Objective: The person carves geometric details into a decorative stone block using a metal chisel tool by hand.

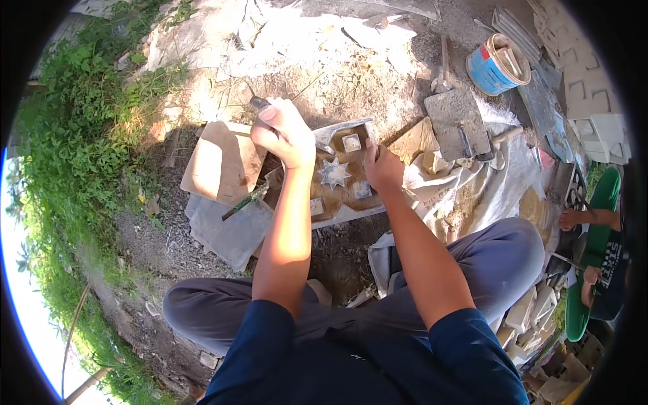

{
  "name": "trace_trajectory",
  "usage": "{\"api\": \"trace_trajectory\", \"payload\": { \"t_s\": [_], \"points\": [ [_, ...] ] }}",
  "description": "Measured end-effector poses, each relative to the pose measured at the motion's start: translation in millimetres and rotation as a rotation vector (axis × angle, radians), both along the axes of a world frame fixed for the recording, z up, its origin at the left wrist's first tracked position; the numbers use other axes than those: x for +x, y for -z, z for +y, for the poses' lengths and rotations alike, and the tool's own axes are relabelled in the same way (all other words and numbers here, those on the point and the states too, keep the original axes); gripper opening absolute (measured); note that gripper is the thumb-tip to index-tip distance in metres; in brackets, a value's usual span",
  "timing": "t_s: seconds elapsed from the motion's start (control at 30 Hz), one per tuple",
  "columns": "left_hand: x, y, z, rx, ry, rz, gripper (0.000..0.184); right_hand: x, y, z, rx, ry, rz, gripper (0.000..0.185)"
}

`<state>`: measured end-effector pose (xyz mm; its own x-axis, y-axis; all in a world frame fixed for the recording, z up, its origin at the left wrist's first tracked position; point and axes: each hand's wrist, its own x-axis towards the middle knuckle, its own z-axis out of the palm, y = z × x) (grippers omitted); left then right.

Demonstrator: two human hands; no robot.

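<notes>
My left hand (287,131) is raised over the left edge of a square mould, closed around a thin tool (258,102) with a dark end and a narrow tip. The rest of that tool is hidden in the fist. The mould (347,215) lies on the ground before my crossed legs, with a pale star-shaped piece (334,173) in its middle and small square blocks near its corners. Brown material surrounds these pieces. My right hand (385,169) grips the mould's right rim, thumb on top. A greenish stick-like tool (246,202) lies beside my left forearm.
Flat boards (217,165) and grey slabs (229,229) lie left of the mould. A blue and white bucket (498,65), a grey slab (457,121) and a crumpled white sack (466,182) are at right. Another person's hand (574,219) shows at far right. Plants (74,128) grow along the left.
</notes>
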<state>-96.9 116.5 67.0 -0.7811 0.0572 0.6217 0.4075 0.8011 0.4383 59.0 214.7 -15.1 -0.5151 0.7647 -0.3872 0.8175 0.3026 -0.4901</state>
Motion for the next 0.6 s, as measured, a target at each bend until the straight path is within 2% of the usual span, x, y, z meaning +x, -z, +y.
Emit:
{"api": "trace_trajectory", "payload": {
  "t_s": [0.03,0.07,0.1,0.13,0.2,0.23,0.33,0.4,0.5,0.6],
  "points": [
    [-13,5,0,0.782,0.538,-0.225,0.029,1,1,-1,0.025,0.002,0.035,0.062],
    [-27,9,-8,1.132,0.826,-0.361,0.028,-5,3,3,0.042,0.002,0.055,0.062],
    [-28,0,-20,1.340,1.212,-0.455,0.027,-4,2,-1,0.049,0.013,0.048,0.061],
    [-16,-1,-17,1.379,1.108,-0.404,0.027,-3,2,-1,0.057,0.025,0.036,0.061],
    [-2,3,-1,1.107,0.719,-0.183,0.028,0,-5,0,-0.030,0.001,-0.026,0.061],
    [-3,0,2,1.104,0.647,-0.128,0.029,2,1,-6,-0.003,0.010,-0.007,0.062],
    [2,-15,6,1.476,0.639,-0.310,0.036,-4,4,0,0.044,0.025,0.011,0.062],
    [7,-11,-1,1.596,0.994,-0.239,0.036,6,3,-7,0.031,0.005,-0.025,0.061],
    [-16,-13,-5,1.180,0.769,-0.179,0.039,-4,-4,-3,0.048,0.012,0.038,0.061],
    [-2,-28,-2,1.182,0.532,-0.143,0.047,-1,7,-2,0.085,0.022,0.025,0.061]
  ]
}}
